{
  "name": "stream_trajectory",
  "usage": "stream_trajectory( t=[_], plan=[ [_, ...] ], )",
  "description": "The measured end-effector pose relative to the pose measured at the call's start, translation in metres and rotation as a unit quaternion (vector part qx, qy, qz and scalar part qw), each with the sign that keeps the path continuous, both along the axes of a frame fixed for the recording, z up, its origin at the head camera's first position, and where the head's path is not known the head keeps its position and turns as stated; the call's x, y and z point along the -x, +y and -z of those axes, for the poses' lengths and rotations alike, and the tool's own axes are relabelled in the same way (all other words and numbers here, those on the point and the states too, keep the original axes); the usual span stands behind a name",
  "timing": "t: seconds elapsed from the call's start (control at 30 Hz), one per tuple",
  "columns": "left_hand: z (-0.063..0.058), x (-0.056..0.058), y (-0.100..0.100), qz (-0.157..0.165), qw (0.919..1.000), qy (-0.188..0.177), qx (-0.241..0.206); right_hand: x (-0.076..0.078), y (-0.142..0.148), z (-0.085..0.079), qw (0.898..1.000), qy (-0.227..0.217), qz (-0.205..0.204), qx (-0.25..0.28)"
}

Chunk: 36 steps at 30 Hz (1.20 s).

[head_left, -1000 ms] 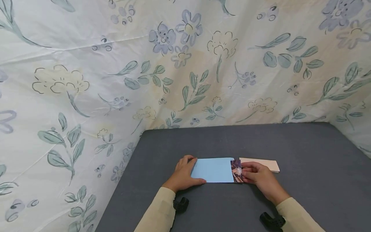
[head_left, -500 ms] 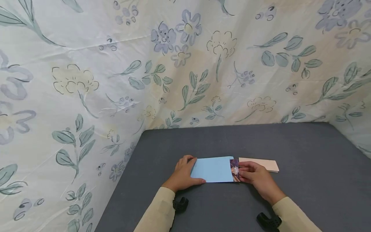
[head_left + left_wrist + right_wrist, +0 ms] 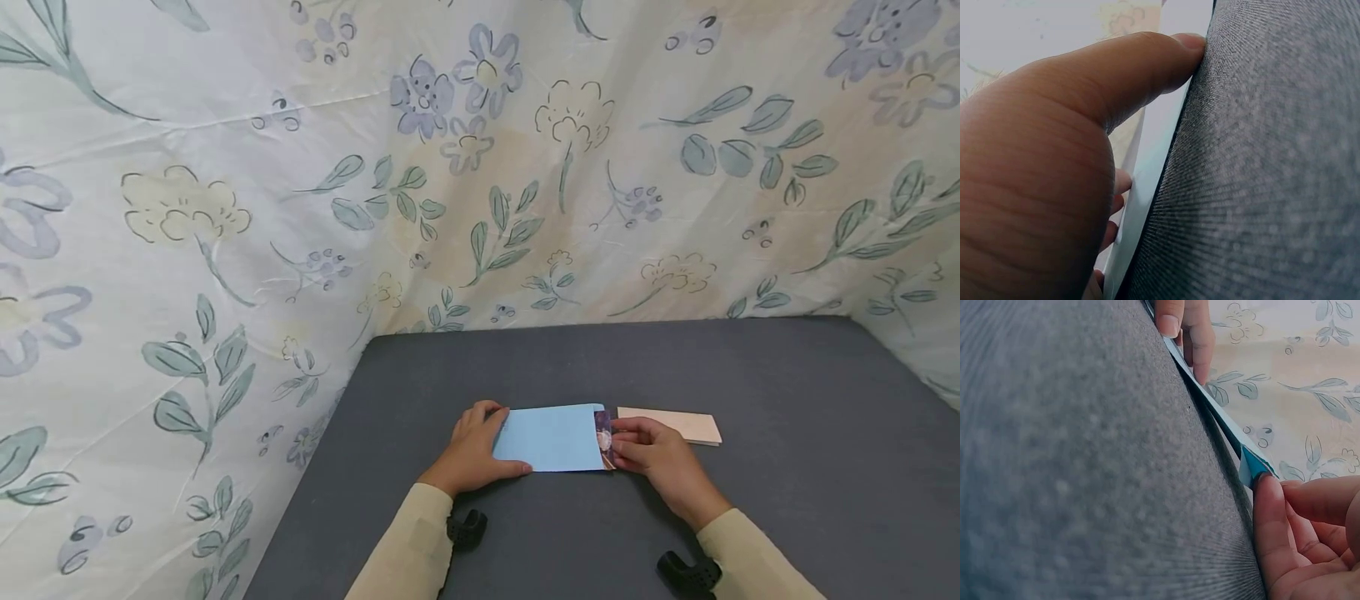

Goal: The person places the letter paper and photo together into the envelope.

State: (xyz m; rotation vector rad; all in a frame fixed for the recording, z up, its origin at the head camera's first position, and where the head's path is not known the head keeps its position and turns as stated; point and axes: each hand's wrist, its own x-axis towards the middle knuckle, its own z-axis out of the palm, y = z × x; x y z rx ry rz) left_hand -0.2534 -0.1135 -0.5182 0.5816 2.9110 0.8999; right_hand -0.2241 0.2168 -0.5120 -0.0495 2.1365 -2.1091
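A light blue envelope (image 3: 551, 437) lies lengthwise on the dark grey table, its mouth on the right. My left hand (image 3: 476, 450) rests on its left end, thumb along the near edge and fingers toward the far edge. From the mouth sticks a narrow strip of a dark, colourful picture card (image 3: 603, 437); the rest is hidden inside. My right hand (image 3: 663, 462) pinches the card's right end between thumb and fingers. In the right wrist view, the envelope's mouth (image 3: 1252, 464) gapes at the fingertips (image 3: 1269, 494).
A pale peach envelope or folded paper (image 3: 693, 427) lies just behind my right hand. Floral cloth (image 3: 450, 208) hangs behind and to the left of the grey table (image 3: 622, 362). Black wrist mounts (image 3: 467, 530) sit below the wrists.
The right hand has moved left, and the card has slid further into the blue envelope, so less of it shows. The left hand stays in place on the envelope.
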Motion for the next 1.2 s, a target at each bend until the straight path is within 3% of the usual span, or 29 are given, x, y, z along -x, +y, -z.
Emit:
stream_trajectory(
  t=[0.2,0.93,1.2],
  plan=[
    [0.0,0.006,-0.002,0.007,1.0,0.0,0.004,0.002,-0.004,0.0,1.0,-0.001,0.005,-0.005],
    [0.0,-0.002,-0.007,0.013,0.9999,0.0,0.004,-0.009,-0.023,0.002,0.997,0.011,0.041,-0.057],
    [0.002,-0.006,-0.006,0.015,0.9998,0.008,0.007,-0.013,-0.023,0.002,0.996,0.015,0.032,-0.08]
  ],
)
